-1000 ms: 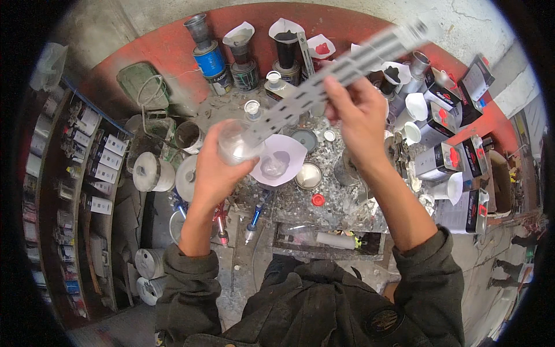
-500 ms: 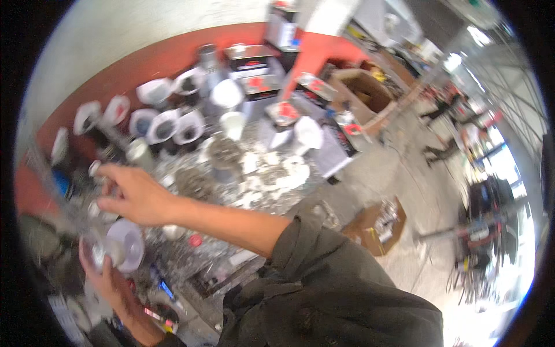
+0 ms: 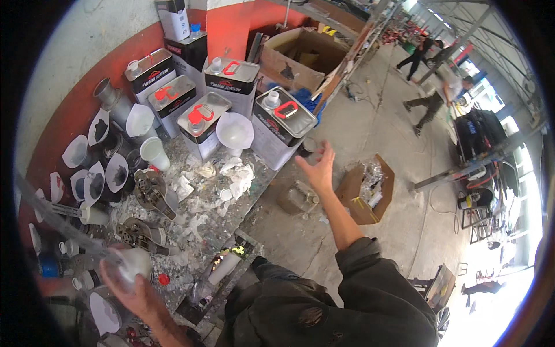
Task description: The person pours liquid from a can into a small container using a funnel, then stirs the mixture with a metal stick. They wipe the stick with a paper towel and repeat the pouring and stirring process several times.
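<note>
Your left hand (image 3: 132, 294) has its fingers curled round the cup (image 3: 137, 264), held up over the left part of the bench (image 3: 222, 217), while the clear strip (image 3: 58, 224) slants down to it, its lower end too blurred to place inside or just beside. The cup looks pale, but you can't tell how full it is, so what is done and what is left there stays uncertain. Your right hand (image 3: 319, 173) grips nothing, fingers spread wide near the closest can (image 3: 270, 136) but apart from it.
</note>
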Demonstrator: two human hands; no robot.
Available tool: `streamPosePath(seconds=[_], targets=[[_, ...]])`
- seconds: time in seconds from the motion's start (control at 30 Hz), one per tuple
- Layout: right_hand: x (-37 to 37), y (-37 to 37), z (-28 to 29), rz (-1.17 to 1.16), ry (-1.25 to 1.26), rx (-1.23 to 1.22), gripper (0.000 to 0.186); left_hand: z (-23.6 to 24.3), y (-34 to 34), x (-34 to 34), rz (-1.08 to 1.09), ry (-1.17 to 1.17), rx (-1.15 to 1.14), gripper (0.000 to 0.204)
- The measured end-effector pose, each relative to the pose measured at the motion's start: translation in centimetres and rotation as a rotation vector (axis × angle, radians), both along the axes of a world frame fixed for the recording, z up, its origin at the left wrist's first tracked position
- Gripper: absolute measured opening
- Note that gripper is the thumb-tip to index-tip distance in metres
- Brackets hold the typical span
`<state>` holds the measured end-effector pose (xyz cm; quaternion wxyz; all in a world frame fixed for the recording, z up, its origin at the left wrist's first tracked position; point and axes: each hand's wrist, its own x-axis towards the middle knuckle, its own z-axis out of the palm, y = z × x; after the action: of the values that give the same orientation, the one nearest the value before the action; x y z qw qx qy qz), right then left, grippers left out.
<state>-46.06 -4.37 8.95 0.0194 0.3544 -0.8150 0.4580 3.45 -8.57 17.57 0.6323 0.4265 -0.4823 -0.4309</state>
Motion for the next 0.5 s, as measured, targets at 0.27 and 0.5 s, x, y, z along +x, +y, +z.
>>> streamPosePath(seconds=[0.27,0.5], targets=[[-2.6,-7.2,-4.0,0.216,-0.125,-0.280,0.137,-0.5,2.0,-10.0,-0.039,0.003,0.126,0.091],[-2.8,-9.0,-6.1,0.178,-0.150,-0.441,0.134,-1.8,4.4,-10.7,-0.030,-0.180,0.222,0.092]])
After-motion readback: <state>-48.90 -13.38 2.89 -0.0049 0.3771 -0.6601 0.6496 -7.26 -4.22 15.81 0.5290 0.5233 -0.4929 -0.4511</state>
